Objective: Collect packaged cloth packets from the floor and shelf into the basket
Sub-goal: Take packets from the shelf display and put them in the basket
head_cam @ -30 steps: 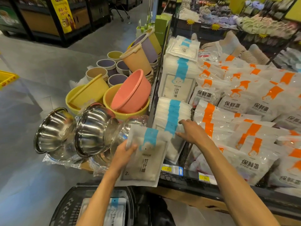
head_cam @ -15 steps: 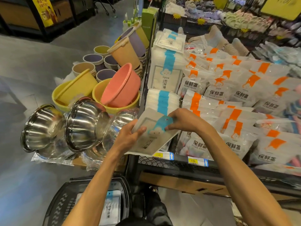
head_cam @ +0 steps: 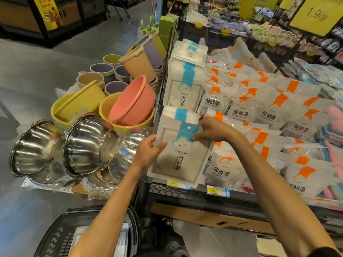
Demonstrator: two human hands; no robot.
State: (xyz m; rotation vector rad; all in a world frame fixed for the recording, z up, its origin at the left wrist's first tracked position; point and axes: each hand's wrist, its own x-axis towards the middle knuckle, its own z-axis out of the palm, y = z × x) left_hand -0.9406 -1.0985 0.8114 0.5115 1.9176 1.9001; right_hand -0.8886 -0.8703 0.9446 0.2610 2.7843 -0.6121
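I hold one flat white cloth packet with a blue band and a small cloud face (head_cam: 178, 160) in both hands, in the middle of the frame, just in front of the black wire shelf (head_cam: 185, 193). My left hand (head_cam: 148, 153) grips the left edge of it, with the thumb on the front side and the other fingers curled behind. My right hand (head_cam: 211, 129) pinches the top part at the blue band, the thumb pressed on the front and the fingers bent over the upper edge. The packet stands almost upright, and its lower edge hangs over the shelf rim, above a yellow price tag (head_cam: 213, 190). Directly behind it, on the shelf, there is a stack of the same white and blue packets (head_cam: 182, 89). To the right of them lie many clear packets with orange stripes (head_cam: 245, 110). In the lower left corner of the frame is the black plastic basket with a slotted wall (head_cam: 53, 238), and inside it I see one white packet (head_cam: 82, 232), partly hidden by my left forearm. On the left of the frame, shiny steel bowls (head_cam: 87, 143) are tilted on the floor display, near a pink plastic basin (head_cam: 133, 101) which leans inside a yellow basin (head_cam: 128, 125).
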